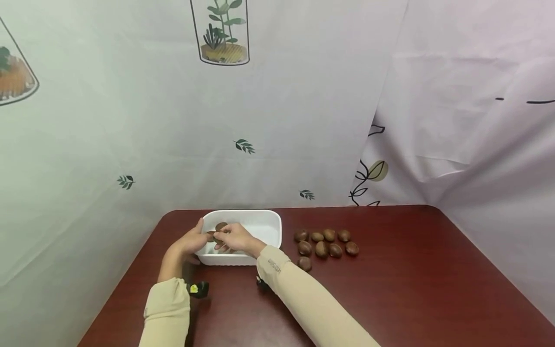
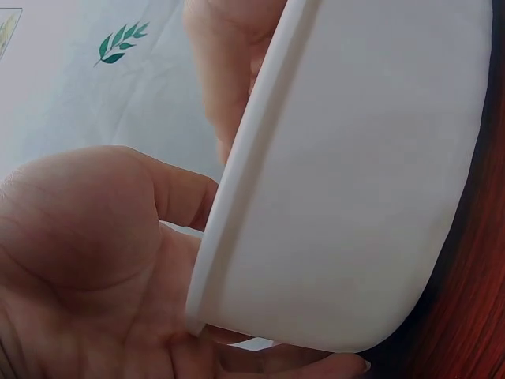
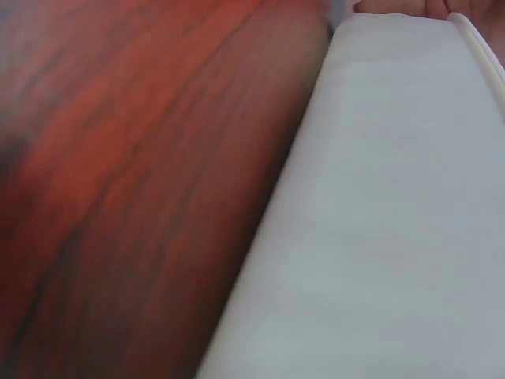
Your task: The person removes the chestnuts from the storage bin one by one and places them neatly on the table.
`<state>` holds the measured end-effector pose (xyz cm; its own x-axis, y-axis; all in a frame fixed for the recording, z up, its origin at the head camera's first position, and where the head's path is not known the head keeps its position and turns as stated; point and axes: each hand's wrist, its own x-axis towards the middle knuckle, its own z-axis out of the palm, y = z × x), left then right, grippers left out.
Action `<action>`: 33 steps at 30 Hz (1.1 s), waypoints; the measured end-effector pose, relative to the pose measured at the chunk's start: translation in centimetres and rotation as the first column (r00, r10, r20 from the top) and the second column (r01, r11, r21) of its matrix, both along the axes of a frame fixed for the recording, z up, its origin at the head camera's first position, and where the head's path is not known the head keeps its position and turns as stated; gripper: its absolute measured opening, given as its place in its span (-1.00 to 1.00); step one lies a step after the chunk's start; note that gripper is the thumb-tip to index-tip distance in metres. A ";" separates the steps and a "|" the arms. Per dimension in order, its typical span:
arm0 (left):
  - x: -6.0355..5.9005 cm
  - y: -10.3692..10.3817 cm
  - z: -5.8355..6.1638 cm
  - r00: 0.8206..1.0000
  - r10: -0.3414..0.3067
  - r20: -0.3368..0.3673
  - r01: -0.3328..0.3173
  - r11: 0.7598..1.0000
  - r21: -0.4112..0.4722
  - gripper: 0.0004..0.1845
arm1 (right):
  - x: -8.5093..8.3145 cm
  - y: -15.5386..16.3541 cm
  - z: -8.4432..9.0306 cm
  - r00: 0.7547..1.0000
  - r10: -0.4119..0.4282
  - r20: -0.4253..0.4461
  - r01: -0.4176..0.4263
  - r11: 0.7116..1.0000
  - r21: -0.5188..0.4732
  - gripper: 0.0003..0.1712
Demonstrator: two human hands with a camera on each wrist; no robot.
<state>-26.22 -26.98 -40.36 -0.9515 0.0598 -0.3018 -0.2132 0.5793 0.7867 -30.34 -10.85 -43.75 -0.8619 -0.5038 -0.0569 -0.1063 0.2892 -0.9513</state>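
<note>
A white plastic tray (image 1: 266, 226) stands near the far left part of the table. My left hand (image 1: 193, 241) grips its left edge, the thumb over the rim and the other fingers outside, low along the wall (image 2: 339, 197) in the left wrist view. My right hand (image 1: 236, 238) reaches into the tray's left end, its fingertips pinching a brown chestnut close to my left thumb. Another chestnut (image 1: 221, 225) lies in the tray just behind those fingers. The right wrist view shows mainly the tray's outer wall (image 3: 379, 197), so the right fingers are hidden there.
Several glossy brown chestnuts (image 1: 322, 249) lie in loose rows on the dark red table (image 1: 403, 279), right of the tray. A pale curtain (image 1: 277, 120) with printed leaves hangs behind the table and along its sides.
</note>
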 end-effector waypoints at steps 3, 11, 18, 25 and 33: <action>0.2 -0.1 0.1 1.000 0.008 0.005 -0.008 1.000 0.005 -0.06 | 0.2 0.3 0.6 0.998 -0.027 -0.053 0.029 0.999 0.035 -0.72; 0.0 0.1 0.1 1.000 0.010 0.015 -0.011 1.000 0.020 -0.04 | 0.2 2.0 1.6 0.997 -0.028 -0.068 0.028 1.000 0.000 -0.69; 0.0 0.0 0.0 1.000 0.018 0.014 -0.018 1.000 0.020 -0.01 | 0.4 3.9 2.4 0.998 -0.023 -0.062 0.023 1.000 -0.006 -0.76; 0.1 0.2 0.0 0.999 0.028 0.019 -0.028 0.999 0.027 -0.02 | 0.9 6.2 3.4 0.997 -0.005 -0.080 0.007 1.000 0.019 -0.75; 0.2 0.1 0.2 0.999 0.025 0.031 -0.027 0.998 0.064 -0.02 | 1.7 9.5 4.6 0.992 0.040 -0.120 -0.033 0.997 0.067 -0.71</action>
<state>-26.00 -26.88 -40.12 -0.9435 0.0553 -0.3267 -0.2517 0.5216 0.8152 -28.60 -1.30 -39.12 -0.8455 -0.5337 0.0137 -0.2313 0.3432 -0.9103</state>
